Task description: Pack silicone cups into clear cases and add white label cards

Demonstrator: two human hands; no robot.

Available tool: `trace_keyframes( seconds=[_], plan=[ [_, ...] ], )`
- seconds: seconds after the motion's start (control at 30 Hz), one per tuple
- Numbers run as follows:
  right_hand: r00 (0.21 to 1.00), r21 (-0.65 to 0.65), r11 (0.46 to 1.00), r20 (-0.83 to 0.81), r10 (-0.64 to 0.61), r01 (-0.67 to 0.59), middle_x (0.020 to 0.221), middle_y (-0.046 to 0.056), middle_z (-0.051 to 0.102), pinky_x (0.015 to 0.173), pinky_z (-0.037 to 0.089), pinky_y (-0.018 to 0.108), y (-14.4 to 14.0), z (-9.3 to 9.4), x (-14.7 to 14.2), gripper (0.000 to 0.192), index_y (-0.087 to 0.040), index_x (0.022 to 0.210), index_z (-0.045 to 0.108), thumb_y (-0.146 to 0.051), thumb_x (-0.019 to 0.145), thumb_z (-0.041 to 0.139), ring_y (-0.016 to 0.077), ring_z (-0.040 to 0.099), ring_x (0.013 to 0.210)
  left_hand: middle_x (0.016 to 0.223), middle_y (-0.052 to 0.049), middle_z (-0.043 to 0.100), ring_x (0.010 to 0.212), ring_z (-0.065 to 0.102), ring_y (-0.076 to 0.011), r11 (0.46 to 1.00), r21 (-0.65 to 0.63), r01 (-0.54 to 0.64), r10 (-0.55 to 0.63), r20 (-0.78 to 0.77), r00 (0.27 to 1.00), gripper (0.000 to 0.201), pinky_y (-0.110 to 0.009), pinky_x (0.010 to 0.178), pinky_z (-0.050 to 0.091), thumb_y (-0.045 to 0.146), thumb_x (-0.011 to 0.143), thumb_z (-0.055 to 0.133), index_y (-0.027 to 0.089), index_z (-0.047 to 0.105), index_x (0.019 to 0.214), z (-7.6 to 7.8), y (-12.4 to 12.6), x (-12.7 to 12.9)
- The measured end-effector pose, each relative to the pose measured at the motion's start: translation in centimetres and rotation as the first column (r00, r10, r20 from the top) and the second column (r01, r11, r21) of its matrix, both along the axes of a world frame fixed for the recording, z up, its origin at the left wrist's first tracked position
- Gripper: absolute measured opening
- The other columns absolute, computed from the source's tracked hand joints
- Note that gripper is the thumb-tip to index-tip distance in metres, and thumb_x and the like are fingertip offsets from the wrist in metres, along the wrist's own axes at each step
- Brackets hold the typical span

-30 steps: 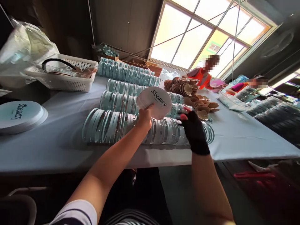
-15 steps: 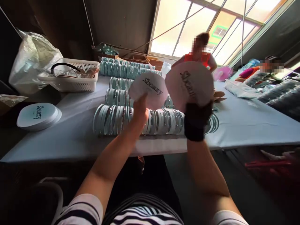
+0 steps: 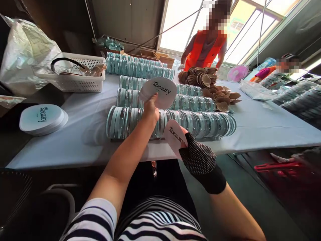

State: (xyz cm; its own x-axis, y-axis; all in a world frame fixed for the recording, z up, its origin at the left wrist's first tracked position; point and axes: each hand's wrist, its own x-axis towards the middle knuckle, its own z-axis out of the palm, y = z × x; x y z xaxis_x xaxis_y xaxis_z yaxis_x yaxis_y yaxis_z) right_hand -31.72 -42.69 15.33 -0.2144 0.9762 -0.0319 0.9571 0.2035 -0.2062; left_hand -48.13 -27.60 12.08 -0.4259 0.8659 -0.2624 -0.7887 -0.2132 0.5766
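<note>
My bare left hand (image 3: 151, 108) grips a stack of white rounded cards (image 3: 160, 92) printed "Sbeauty", its thumb on the top face, above the glassy rows. Lower and to the right, my right hand (image 3: 199, 155), in a black dotted fingerless glove, pinches a white printed card (image 3: 174, 135) close to the table's front edge. Whether that is one card or more I cannot tell. Just behind both hands runs the front row of round, clear-edged discs (image 3: 200, 124) standing on edge. More such rows (image 3: 195, 102) stand behind it.
At the left lies another pile of printed cards (image 3: 43, 118), with a white basket (image 3: 75, 87) behind it. Brown rounded pieces (image 3: 198, 77) are heaped at the back right. A person in an orange vest (image 3: 205, 50) stands across the table (image 3: 271, 124); another is farther right.
My right hand has come down and toward me with its card, away from the rows. My left hand stays nearly in place with its stack. The person opposite now appears more upright.
</note>
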Motion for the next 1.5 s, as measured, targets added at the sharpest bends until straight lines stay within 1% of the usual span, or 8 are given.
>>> trace_keyframes(
  seconds=[0.3,0.6,0.77,0.87,0.97,1.07,1.27,1.5],
  plan=[
    [0.994,-0.028,0.999,-0.103,0.022,-0.025,0.09,0.013,0.072,0.063,0.042,0.031,5.4,-3.7,-3.9,0.047,-0.017,0.137,0.047,-0.038,0.096,0.036,0.0267,0.068,0.076,0.117,-0.008,0.071,0.119,0.062,-0.023,1.0,0.001,-0.018,0.018,-0.007,1.0,0.036,-0.041,0.106,0.047,0.008,0.078,0.068,0.016,0.069,0.113,0.2,-0.4,0.5],
    [0.995,0.021,1.0,-0.1,0.024,-0.022,0.095,0.012,0.072,0.068,0.041,0.028,7.3,-4.6,-4.0,0.029,-0.015,0.106,0.063,-0.025,0.094,0.039,0.0222,0.068,0.085,0.126,-0.008,0.067,0.123,0.06,-0.0214,1.0,0.002,0.017,-0.017,0.044,0.999,0.04,-0.039,0.107,0.047,0.01,0.081,0.069,0.021,0.065,0.119,-0.4,0.3,-0.3],
    [0.984,-0.131,0.985,-0.15,0.092,-0.112,0.095,0.014,0.073,0.069,0.042,0.03,6.6,-5.4,-4.3,0.024,-0.018,0.095,0.065,-0.025,0.092,0.042,0.0239,0.067,0.085,0.131,-0.008,0.064,0.125,0.058,-0.0225,0.999,0.037,0.029,-0.031,0.052,0.998,0.045,-0.043,0.107,0.047,0.015,0.084,0.069,0.023,0.061,0.127,-0.4,-0.1,-0.5],
    [0.849,-0.424,0.882,-0.526,-0.052,-0.208,0.086,0.009,0.072,0.06,0.042,0.026,6.3,-6.0,-3.4,0.021,-0.018,0.101,0.06,-0.028,0.085,0.05,0.017,0.063,0.066,0.132,-0.007,0.064,0.126,0.057,-0.022,0.999,0.03,0.026,-0.027,0.051,0.998,0.044,-0.042,0.106,0.048,0.012,0.085,0.065,0.022,0.06,0.128,-0.2,-0.3,-0.4],
    [0.506,-0.532,0.749,-0.807,-0.305,-0.396,0.082,0.003,0.071,0.047,0.039,0.022,6.6,-6.6,-3.0,0.035,-0.02,0.113,0.051,-0.041,0.085,0.046,0.0114,0.054,0.048,0.131,-0.006,0.065,0.126,0.057,-0.0209,0.999,0.032,0.011,-0.012,0.023,1.0,0.046,-0.04,0.107,0.047,0.011,0.085,0.063,0.022,0.059,0.129,0.0,-0.5,-0.1],
    [0.231,-0.529,0.723,-0.847,-0.479,-0.444,0.072,0.0,0.068,0.038,0.033,0.021,6.8,-6.6,-3.4,0.033,-0.021,0.104,0.048,-0.047,0.083,0.05,0.0107,0.052,0.043,0.13,-0.006,0.065,0.126,0.057,-0.0204,0.999,0.046,-0.001,0.002,-0.029,1.0,0.046,-0.038,0.108,0.046,0.013,0.084,0.067,0.023,0.06,0.128,0.0,-0.8,0.2],
    [0.458,-0.531,0.789,-0.811,-0.365,-0.31,0.052,-0.005,0.059,0.037,0.038,0.02,7.2,-5.1,-3.2,0.037,-0.015,0.111,0.054,-0.035,0.081,0.065,0.011,0.051,0.04,0.132,-0.007,0.064,0.124,0.059,-0.0214,0.999,0.05,0.008,-0.006,-0.047,0.999,0.043,-0.039,0.107,0.047,0.022,0.083,0.07,0.024,0.062,0.125,-0.1,-0.7,-0.1],
    [0.04,-0.577,0.514,-0.689,-0.724,-0.635,0.076,0.002,0.07,0.043,0.041,0.022,10.0,-6.2,-4.4,0.023,-0.02,0.105,0.052,-0.04,0.093,0.05,0.0086,0.049,0.04,0.131,-0.008,0.064,0.121,0.061,-0.0203,0.999,-0.037,-0.016,0.016,0.007,1.0,0.035,-0.037,0.101,0.05,0.016,0.086,0.061,0.022,0.063,0.12,0.2,-0.6,0.2]
  ],
)
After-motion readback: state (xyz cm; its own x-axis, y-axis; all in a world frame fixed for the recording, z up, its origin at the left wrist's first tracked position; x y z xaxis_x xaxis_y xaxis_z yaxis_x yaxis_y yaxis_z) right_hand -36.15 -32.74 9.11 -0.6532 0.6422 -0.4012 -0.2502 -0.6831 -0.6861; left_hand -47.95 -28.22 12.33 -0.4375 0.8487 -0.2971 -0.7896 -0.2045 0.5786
